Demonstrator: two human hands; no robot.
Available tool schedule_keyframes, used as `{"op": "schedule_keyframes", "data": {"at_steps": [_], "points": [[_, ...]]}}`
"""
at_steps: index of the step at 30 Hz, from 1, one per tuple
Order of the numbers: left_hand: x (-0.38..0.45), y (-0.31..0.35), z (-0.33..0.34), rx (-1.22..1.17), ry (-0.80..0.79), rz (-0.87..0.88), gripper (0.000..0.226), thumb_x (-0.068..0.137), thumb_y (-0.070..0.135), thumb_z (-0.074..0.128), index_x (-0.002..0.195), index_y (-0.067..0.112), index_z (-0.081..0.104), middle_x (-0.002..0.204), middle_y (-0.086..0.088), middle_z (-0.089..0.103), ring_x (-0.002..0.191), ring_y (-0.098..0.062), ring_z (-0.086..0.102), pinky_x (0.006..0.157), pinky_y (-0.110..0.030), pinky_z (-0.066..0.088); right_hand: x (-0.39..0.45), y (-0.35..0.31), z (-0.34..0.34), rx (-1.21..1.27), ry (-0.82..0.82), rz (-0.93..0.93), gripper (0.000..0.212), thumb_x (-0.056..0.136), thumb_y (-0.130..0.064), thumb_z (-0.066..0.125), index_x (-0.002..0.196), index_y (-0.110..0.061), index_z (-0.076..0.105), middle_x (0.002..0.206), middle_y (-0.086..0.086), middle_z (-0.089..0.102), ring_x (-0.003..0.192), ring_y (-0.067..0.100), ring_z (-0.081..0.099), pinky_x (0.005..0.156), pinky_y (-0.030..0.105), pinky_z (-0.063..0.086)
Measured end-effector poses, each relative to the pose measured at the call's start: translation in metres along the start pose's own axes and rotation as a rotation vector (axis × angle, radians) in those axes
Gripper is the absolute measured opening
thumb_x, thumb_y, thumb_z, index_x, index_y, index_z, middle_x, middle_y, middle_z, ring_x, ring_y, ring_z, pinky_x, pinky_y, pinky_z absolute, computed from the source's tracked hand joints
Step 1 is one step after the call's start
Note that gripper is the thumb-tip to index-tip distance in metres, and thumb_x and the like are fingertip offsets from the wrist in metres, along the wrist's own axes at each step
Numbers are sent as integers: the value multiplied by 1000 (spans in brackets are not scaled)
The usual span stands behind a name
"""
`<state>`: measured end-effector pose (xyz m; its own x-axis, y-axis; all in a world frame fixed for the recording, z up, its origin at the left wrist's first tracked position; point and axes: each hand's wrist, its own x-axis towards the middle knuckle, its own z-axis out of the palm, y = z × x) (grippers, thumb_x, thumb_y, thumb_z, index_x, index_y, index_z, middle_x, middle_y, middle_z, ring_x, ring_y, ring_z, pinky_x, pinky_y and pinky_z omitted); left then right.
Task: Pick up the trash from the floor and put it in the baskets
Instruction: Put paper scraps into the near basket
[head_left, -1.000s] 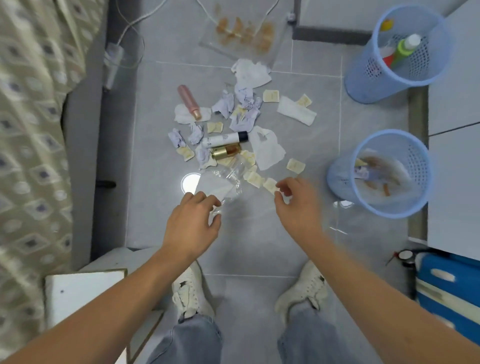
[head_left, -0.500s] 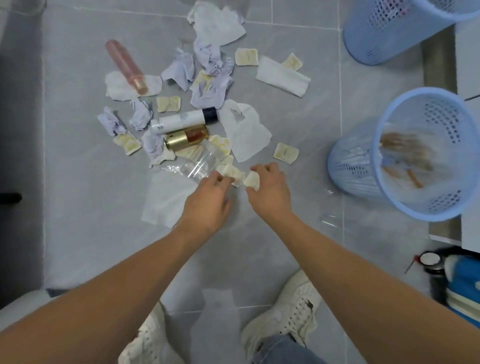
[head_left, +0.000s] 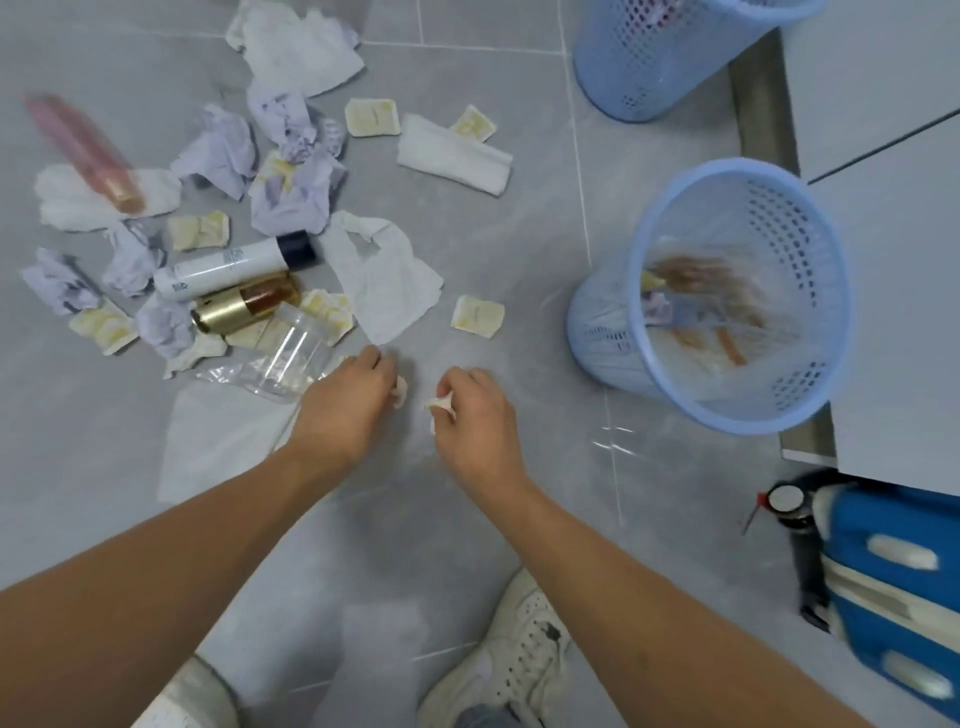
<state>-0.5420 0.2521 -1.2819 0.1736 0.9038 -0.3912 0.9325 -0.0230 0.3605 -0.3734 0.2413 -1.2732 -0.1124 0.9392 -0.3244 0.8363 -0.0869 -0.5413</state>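
Both forearms extend forward and down, bare, converging toward the centre. The left hand (head_left: 345, 402) is palm-down with fingers curled, closing its grip on a small white scrap. The right hand (head_left: 475, 415) is likewise curled, pinching another white scrap at its fingertips.

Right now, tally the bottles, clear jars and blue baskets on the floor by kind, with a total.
Bottles: 3 (pink bottle, white bottle, gold bottle)
Clear jar: 1
Blue baskets: 2 (near basket, far basket)
Total: 6
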Motion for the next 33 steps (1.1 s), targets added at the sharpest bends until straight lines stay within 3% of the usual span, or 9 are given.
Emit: {"op": "schedule_keyframes", "data": {"at_steps": [5,10,13,16,21,26,29,33], "points": [[-19,87,-94,-192,196,139,11,94,20,65,93,16,54,93,4,49,68,-18,51,51,-38,47,-46,-25,-114,216,197,0,11,86,-12,67,90,-18,57,87,-3,51,73,18,53,67,43,49],[-8,192,-184,-266,280,358,10,94,21,62,94,15,53,97,1,51,74,-23,56,53,-41,48,-58,-27,-241,274,487,64,13,86,-11,71,93,-16,61,91,-2,57,74,12,55,64,39,52],[20,240,-200,-262,240,387,12,92,24,62,98,15,57,101,0,53,83,-24,59,62,-43,51,-46,-5,-281,287,569,150,14,85,-9,73,96,-14,64,94,0,60,78,11,57,70,41,55],[46,263,-202,-138,36,306,30,90,36,65,112,16,68,118,0,56,102,-25,61,77,-41,54,-36,18,-291,225,413,256,29,87,-25,75,114,-22,66,110,-2,58,94,15,59,84,34,52],[25,244,-229,-14,-37,235,32,92,38,61,116,19,71,118,2,61,102,-25,64,78,-37,53,-49,20,-289,127,332,309,34,84,-20,70,117,-26,65,117,-3,55,104,23,59,84,44,55],[-29,172,-251,-27,-53,46,20,92,33,62,108,23,70,104,5,63,94,-20,63,68,-30,42,-69,-29,-268,226,293,252,25,81,-6,66,101,-21,65,101,-4,57,87,19,61,75,46,56],[-46,128,-244,-52,-87,-68,15,92,32,59,102,26,68,98,10,64,91,-14,61,68,-30,47,-71,-63,-237,242,167,208,22,86,-8,63,104,-21,66,98,-4,57,82,16,60,74,43,56],[-34,71,-213,-94,-114,-132,17,91,32,58,102,24,69,96,9,65,89,-16,62,73,-36,55,-48,-78,-171,172,12,206,20,91,-17,60,109,-23,65,105,-4,59,90,18,63,79,41,56]]}}
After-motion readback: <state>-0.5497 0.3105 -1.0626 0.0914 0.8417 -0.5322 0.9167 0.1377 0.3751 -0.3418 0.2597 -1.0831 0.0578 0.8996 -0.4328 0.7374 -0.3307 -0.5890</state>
